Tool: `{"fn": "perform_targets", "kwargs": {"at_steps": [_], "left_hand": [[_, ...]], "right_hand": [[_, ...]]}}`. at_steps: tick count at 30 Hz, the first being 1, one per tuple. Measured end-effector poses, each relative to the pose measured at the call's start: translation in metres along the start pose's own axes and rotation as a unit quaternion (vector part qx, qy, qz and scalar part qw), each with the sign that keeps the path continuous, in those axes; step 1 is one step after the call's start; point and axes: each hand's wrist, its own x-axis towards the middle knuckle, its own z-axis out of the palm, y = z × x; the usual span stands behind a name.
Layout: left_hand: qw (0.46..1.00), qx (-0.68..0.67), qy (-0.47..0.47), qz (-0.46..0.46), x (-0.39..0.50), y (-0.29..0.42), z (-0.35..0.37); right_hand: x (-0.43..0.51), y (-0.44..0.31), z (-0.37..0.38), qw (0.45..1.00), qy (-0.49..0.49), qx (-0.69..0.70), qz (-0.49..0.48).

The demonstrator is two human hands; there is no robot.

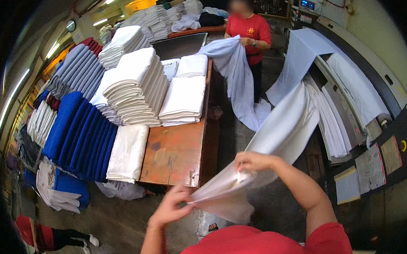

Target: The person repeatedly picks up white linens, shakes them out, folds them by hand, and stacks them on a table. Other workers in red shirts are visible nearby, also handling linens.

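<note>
A long white cloth (280, 129) runs from the machine's edge at the right down to my two hands. My left hand (175, 205) pinches its near end between thumb and fingers, in front of the table's corner. Farther along the cloth, my right hand (254, 161) grips its upper edge, and a loose part hangs below, blurred. Behind it, a co-worker in a red shirt (250, 28) holds up a pale bluish cloth (237, 79) that trails to the floor. Folded white cloths (184, 96) lie on the wooden table (173, 149) to the left.
Tall stacks of folded white cloth (131, 86) and a row of blue folded cloths (80, 134) fill the left. The long machine (348, 100), draped with pale cloth, borders the right. Another person in red (42, 233) is at the lower left.
</note>
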Motion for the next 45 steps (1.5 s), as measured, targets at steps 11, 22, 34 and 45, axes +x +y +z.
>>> {"fn": "perform_targets", "kwargs": {"at_steps": [11, 22, 34, 45], "left_hand": [[0.855, 0.371, 0.336, -0.136, -0.184, 0.081, -0.244], [0.814, 0.486, 0.282, -0.15, -0.117, 0.016, -0.279], [0.923, 0.188, 0.221, -0.251, -0.116, -0.155, -0.151], [0.975, 0.123, -0.027, 0.186, 0.085, -0.068, 0.096]], "right_hand": [[-0.025, 0.103, -0.044, 0.925, 0.353, 0.088, 0.107], [-0.058, 0.002, -0.063, 0.855, 0.504, -0.113, 0.051], [-0.19, -0.004, 0.089, 0.802, 0.517, -0.141, 0.263], [-0.222, -0.208, 0.075, 0.847, 0.223, -0.416, 0.245]]}}
